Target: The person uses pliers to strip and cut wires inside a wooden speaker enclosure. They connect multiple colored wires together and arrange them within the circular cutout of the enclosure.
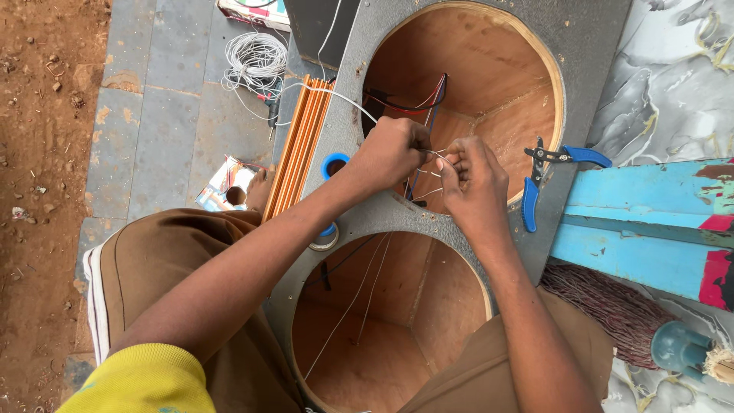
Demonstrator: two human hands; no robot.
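Both hands are working right in the middle of the frame, over the strip of grey panel between the two round cutouts of a speaker box (589, 46). The left hand (390, 153) has its grip pressed together on the thin white wires (437, 155), and the right hand (474, 180) is pinching the same wires from the other side — fingertips of the two hands nearly touching, with the wire ends running across the tiny gap between them. So the wires sit right in both grips, just above the edge of the upper hole.

One white strand runs from the left hand up toward the upper left, to a loose coil of white wire (256, 57) on the paved floor. More thin strands hang down into the lower cutout, and red and dark wires show inside the upper one.

Just right of the right hand, blue-handled wire strippers (535, 172) lie on the panel, not touched. A roll of blue tape (333, 164) sits left of the left wrist, beside a bundle of orange strips (302, 141). A blue painted board (650, 222) is at the right edge.
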